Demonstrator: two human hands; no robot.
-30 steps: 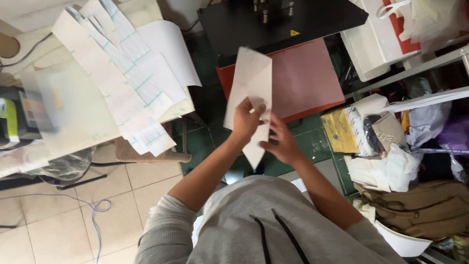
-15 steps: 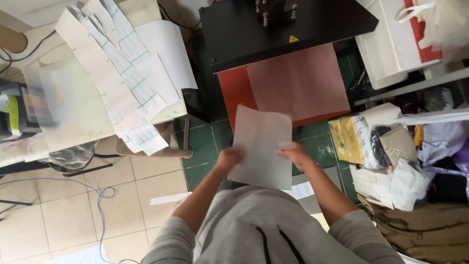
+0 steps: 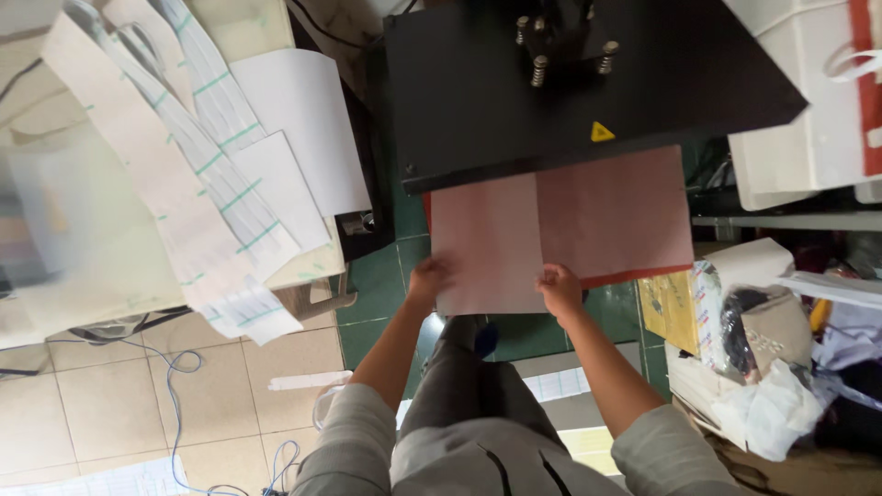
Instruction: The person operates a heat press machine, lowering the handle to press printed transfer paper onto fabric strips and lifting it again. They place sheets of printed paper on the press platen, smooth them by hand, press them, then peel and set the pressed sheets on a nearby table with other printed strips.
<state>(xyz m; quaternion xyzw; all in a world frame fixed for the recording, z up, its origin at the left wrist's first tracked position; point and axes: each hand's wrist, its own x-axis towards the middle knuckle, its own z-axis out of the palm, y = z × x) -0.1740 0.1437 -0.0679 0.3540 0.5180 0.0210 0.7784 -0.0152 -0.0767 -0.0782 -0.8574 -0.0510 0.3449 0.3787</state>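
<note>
I am now laying the sheet [image 3: 487, 243], held up a moment ago, flat on the press pad [image 3: 616, 216]. My left hand [image 3: 428, 276] and right hand [image 3: 559, 287] are pinching its near edge.

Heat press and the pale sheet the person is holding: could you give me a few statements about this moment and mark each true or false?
1. Both hands hold the pale sheet by its near edge. True: the left hand is at one corner, the right hand at the other.
2. The sheet lies over the left part of the red lower pad. True.
3. The black upper plate is closed down on the sheet. False: it sits further back, and most of the pad is uncovered.
4. The striped paper strips lie on the pad. False: they are piled on a surface to the left.
5. The floor is carpeted. False: it is tiled.
</note>
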